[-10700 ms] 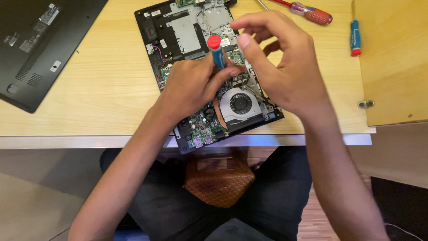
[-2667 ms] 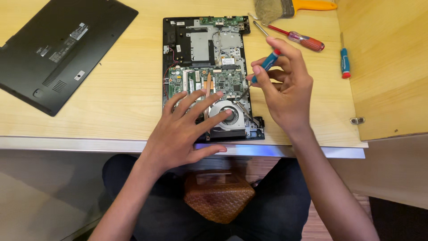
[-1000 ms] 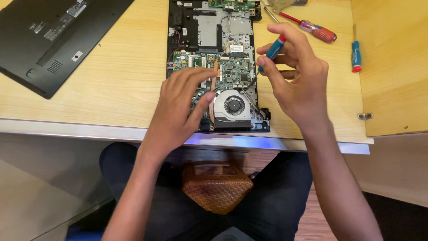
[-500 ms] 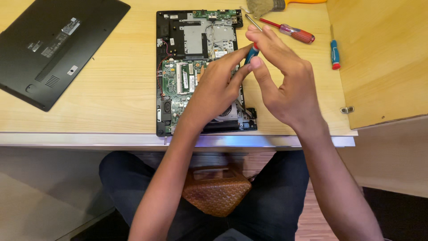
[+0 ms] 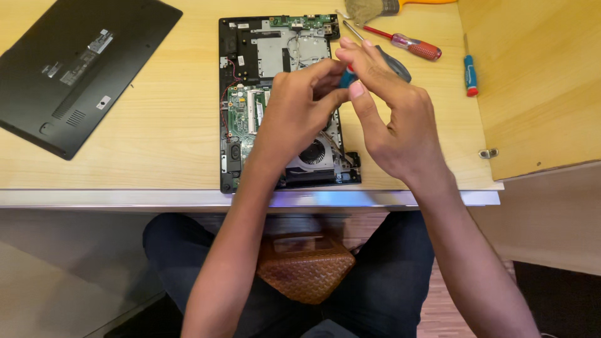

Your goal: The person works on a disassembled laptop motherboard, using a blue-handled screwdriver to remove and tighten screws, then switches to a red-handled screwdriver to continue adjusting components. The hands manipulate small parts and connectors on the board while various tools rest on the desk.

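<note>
Already the laptop (image 5: 285, 100) lies open on the pale wooden tabletop (image 5: 156, 144), its underside bared: the black bottom cover (image 5: 81, 69) is off and rests well apart to the left, its flat matte face turned up with small labels and vent slits on it. So the opening-up looks done, while the inner parts seem to be in place yet, namely the green circuit board (image 5: 244, 116), the silvery metal shield (image 5: 282, 53) and the round black fan (image 5: 313, 152) near the front edge.

Both hands meet above the middle of the board. The left hand (image 5: 294, 112) curls its fingers (image 5: 322, 72) inward, with the thumb and forefinger drawn close to the tip end of a small screwdriver with a blue handle (image 5: 346, 77). The right hand (image 5: 400, 119) pinches that handle between its thumb and its first fingers (image 5: 354, 55), the other fingers bent loosely. Whether the blade sits in a screw cannot be told, as the hands hide it.

Beyond the hands lie a red-handled screwdriver (image 5: 407, 45) with a bright steel shaft, a dark grey-handled tool (image 5: 393, 62) partly hidden, and the bristly head of a brush (image 5: 369, 9) with an orange handle. A short blue-and-red driver (image 5: 470, 75) lies beside a raised wooden panel (image 5: 532, 81), smooth and light-grained, which carries a small metal hinge (image 5: 487, 153).
</note>
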